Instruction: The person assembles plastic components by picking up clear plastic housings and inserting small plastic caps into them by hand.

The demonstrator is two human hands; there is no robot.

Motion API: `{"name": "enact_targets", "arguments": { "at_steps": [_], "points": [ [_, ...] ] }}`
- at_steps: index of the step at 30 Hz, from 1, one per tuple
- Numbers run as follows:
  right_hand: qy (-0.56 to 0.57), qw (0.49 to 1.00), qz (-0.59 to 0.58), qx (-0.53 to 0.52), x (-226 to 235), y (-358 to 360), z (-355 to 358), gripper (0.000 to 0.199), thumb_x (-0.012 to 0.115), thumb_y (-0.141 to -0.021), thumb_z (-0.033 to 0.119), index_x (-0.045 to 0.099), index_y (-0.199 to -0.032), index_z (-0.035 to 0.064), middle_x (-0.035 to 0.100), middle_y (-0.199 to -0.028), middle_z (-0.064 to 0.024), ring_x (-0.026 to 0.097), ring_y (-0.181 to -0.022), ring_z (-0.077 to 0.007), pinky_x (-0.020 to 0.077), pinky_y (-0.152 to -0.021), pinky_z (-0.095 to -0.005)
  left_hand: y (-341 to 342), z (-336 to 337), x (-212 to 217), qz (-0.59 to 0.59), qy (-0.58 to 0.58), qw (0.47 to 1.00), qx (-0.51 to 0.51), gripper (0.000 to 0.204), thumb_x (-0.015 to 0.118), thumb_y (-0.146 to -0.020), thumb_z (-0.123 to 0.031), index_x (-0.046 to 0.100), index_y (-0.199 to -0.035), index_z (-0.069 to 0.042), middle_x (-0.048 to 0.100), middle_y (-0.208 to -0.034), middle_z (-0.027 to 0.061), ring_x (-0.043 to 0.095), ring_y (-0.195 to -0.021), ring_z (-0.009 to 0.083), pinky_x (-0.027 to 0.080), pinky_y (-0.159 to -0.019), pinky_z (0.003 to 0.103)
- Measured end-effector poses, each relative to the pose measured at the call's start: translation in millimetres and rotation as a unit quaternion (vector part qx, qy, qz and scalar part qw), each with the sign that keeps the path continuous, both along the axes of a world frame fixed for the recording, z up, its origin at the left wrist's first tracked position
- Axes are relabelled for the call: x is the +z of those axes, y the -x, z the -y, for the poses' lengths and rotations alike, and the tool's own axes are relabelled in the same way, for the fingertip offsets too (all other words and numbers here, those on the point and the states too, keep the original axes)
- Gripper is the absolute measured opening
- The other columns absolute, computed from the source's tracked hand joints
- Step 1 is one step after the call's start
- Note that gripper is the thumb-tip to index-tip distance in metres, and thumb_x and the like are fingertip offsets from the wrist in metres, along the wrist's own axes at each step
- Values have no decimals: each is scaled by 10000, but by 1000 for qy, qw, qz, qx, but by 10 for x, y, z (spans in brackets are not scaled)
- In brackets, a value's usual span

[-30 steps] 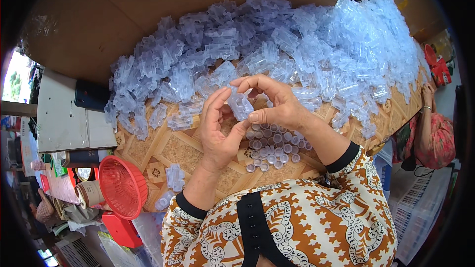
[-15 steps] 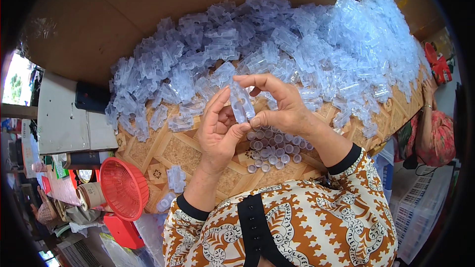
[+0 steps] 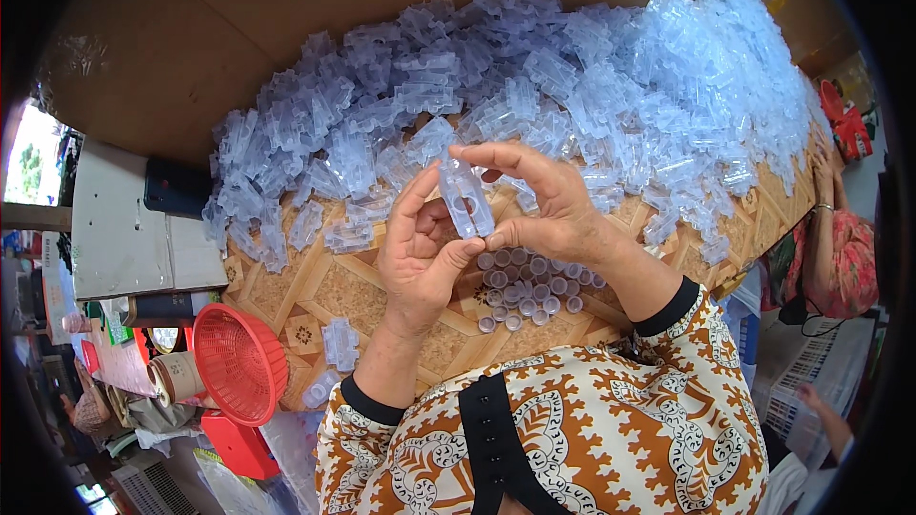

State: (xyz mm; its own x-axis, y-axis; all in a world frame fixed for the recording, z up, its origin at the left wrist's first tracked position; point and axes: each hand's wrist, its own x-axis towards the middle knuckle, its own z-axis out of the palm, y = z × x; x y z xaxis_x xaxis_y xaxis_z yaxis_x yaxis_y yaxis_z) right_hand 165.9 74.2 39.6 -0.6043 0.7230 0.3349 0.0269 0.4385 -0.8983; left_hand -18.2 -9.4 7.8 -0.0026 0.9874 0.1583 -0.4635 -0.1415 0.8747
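Observation:
Between my two hands a clear plastic piece, long and hollow with a rounded opening in its side, is held up over the table. My left hand grips its left side and lower end between thumb and fingers. My right hand has the index finger at its top end and the thumb at its bottom. Below and behind my right hand lie many small round translucent caps. Beyond both hands spreads a big heap of similar clear plastic pieces.
A red plastic basket stands at the left edge of the patterned table. A cardboard box with a dark phone is behind it. Tall cardboard backs the heap. Another person's arm reaches in at the right.
The held plastic piece has turned slightly, its opening facing up more; both hands stay nearly in place. At the lower right, another person's hand has come into view.

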Motion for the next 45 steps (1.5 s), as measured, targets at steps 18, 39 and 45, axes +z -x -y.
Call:
{"name": "enact_targets", "arguments": {
  "at_steps": [18,39,45],
  "points": [
    [12,1000,-26,12,-51,16,11,759,842,-761,349,554,-1394,44,574,-1434,-101,560,-1269,-213,479,-1011,-370,-10,-16,-58,-24,-51,998,21,690,697,-878,65,369,-1483,21,318,-1580,169,546,-1282,245,525,-1048,371],
    [-42,999,13,14,-64,6,-2,676,827,-751,362,626,-1321,60,577,-1428,-144,535,-1324,-296,431,-1083,-430,25,-28,-138,-64,-81,994,30,665,708,-853,100,424,-1449,16,337,-1570,176,564,-1267,242,543,-1028,366],
    [-16,999,11,43,-63,-10,-31,673,824,-752,281,609,-1358,82,563,-1445,-122,538,-1314,-279,437,-1083,-409,21,-24,-135,-48,-79,995,27,651,725,-843,95,442,-1425,23,345,-1548,154,595,-1230,250,552,-1015,362]
  ]
}}
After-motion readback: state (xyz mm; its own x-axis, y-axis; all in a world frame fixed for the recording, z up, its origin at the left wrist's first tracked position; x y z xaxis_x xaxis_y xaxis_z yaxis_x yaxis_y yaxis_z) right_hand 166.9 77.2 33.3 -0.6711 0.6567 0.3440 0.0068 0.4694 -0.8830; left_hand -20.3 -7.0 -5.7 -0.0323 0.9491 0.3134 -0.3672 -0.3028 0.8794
